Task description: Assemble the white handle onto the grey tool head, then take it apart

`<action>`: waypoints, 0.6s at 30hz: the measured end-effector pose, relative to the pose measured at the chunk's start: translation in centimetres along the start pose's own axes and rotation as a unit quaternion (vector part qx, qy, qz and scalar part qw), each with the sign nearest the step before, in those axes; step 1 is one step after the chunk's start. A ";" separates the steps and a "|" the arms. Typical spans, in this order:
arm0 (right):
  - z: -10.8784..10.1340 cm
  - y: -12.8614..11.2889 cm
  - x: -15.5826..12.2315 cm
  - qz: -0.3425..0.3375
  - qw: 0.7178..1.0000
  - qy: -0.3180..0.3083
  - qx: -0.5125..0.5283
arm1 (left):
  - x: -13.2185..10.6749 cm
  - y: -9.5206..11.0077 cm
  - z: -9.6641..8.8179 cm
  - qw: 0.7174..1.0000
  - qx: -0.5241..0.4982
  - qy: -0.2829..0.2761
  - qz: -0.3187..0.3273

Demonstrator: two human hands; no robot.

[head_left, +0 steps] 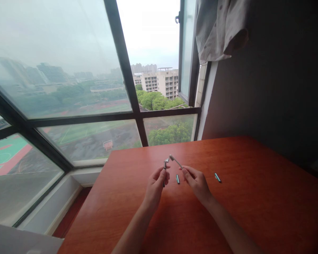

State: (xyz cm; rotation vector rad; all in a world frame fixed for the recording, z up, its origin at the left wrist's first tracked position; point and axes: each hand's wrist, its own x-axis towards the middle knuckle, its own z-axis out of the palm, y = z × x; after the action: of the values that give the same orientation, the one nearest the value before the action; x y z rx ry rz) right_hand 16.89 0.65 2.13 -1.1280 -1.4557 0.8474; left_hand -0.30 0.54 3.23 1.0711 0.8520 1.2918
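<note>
My left hand is closed around a razor handle, its metal head end pointing up and no blade cartridge on it. Between thumb and fingers, my right hand grips a toothbrush by its handle. The brush's bristled head is tilted toward the top of the razor handle, very near it; whether they touch I cannot tell. On the table just left of my right hand lies a razor cartridge with a green strip. Another razor cartridge rests farther to the right.
Both hands are held above a reddish-brown wooden table. Beyond its far edge stand dark-framed windows, one pane swung open. A grey garment hangs at the upper right, beside a dark wall.
</note>
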 end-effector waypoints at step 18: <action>-0.1 -0.3 -0.2 -0.026 0.999 -0.037 0.006 | 0.2 0.0 -0.4 0.999 0.040 0.017 0.001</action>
State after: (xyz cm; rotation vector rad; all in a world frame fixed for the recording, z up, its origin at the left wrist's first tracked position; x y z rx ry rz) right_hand 16.94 0.38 2.41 -1.0563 -1.5319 0.8676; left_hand -0.62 0.81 3.08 1.1150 0.9344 1.2902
